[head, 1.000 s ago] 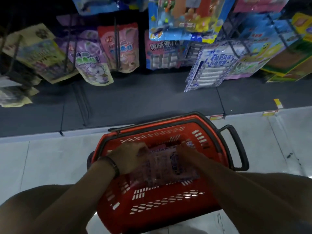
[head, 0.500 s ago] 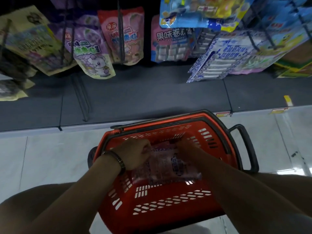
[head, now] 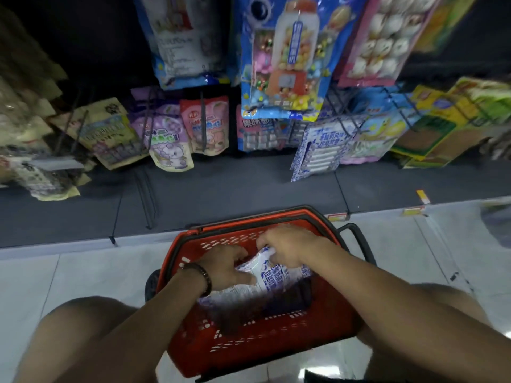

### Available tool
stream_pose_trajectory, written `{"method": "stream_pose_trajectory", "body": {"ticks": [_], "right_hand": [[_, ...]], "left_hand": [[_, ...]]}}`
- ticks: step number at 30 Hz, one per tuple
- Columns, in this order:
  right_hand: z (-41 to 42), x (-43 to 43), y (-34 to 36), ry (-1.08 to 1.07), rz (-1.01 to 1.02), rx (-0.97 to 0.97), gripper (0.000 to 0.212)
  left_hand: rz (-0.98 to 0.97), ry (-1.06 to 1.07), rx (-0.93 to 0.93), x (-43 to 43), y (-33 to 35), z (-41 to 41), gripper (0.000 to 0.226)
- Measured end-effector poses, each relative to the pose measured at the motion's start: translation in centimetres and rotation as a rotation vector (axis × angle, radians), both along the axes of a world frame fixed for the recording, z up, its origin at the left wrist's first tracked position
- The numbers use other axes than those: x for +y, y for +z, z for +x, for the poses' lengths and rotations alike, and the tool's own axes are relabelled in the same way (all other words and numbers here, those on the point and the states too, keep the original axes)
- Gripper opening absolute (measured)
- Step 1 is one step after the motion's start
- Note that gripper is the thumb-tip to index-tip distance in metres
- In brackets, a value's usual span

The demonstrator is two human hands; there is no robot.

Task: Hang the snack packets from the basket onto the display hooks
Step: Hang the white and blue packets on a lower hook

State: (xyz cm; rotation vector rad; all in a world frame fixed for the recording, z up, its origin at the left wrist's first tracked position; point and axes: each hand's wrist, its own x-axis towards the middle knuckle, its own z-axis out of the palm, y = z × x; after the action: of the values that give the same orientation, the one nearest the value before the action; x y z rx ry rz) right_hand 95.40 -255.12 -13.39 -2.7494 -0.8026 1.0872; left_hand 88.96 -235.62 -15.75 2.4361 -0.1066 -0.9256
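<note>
Since the earlier frame, the far end of a blue-and-white snack packet (head: 273, 275) has been raised from the red basket (head: 177, 252). It is pinched at its top edge by the curled fingers of the right hand (head: 287, 248). The left hand (head: 225, 269) is laid against the packet's left side; whether it is gripped there cannot be told. The packet is judged nearly ready for the far display hooks (head: 203, 120).

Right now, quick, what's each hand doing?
Left hand: holds the blue-and-white snack packet by its edge, inside the red basket.
Right hand: pinches that packet's top.
</note>
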Motion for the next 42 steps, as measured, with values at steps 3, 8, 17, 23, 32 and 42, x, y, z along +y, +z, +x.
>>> {"method": "stream_pose_trajectory", "body": {"ticks": [3,8,17,23,32,42], "right_hand": [[-0.8,0.0,4.8,0.060,0.041,-0.099,0.050],[-3.2,-2.4,8.0,-0.088,0.415,-0.255,0.045],[-10.9,-7.1,5.5,-1.203,1.041,-0.262,0.059],[-12.1,-7.4,6.1,-1.106,1.341,0.421,0.032],[-10.9,-5.3,8.4,-1.061,1.306,-0.023,0.016],[-12.3,-4.0,8.2,-0.661,1.204,-0.151,0.046]], "left_hand": [[-0.053,0.099,-0.078,-1.2,2.4,-1.5,0.070],[-0.214,0.282,-0.286,-1.9,5.2,-4.4,0.042],[-0.609,0.677,-0.299,-2.4,8.7,-8.2,0.018],[-0.796,0.722,-0.140,-3.5,9.8,-8.8,0.021],[-0.408,0.826,-0.716,-6.4,11.2,-8.4,0.059],[-0.864,0.944,-0.515,-8.2,12.7,-6.0,0.012]]}}
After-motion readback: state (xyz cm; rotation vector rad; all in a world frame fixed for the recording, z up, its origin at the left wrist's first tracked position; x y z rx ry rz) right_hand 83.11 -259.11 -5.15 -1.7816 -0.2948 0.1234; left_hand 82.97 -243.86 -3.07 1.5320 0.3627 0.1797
